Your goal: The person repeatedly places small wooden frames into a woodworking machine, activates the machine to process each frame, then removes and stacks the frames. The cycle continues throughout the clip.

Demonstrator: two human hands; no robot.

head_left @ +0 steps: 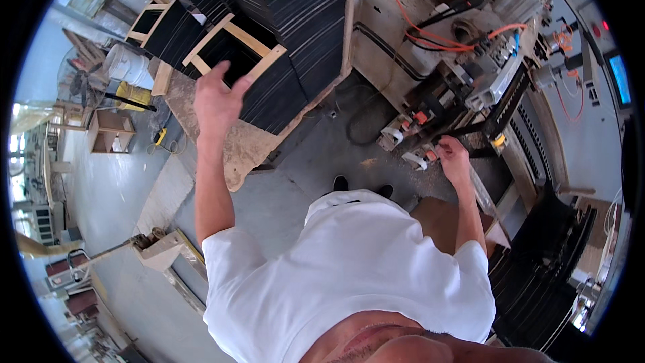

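Note:
My left hand (218, 99) reaches forward with thumb and fingers apart, over the near edge of a stack of black strips (272, 104). On that stack lies a pale wooden frame (250, 35) with a dark middle, just beyond my fingertips. My hand looks empty; whether it touches the stack I cannot tell. At the right, my right hand (455, 159) is closed, its fingers curled together beside the white and orange clamp (420, 158) at the machine's near end. Whatever is between those fingers is too small to make out.
The machine (463, 87) fills the right side, with orange hoses (437, 39) and a blue screen (619, 79). More black strips (537, 296) stand at lower right. A rough board (248, 151) sticks out under the stack. White buckets (127, 64) and an open wooden box (111, 132) stand at left.

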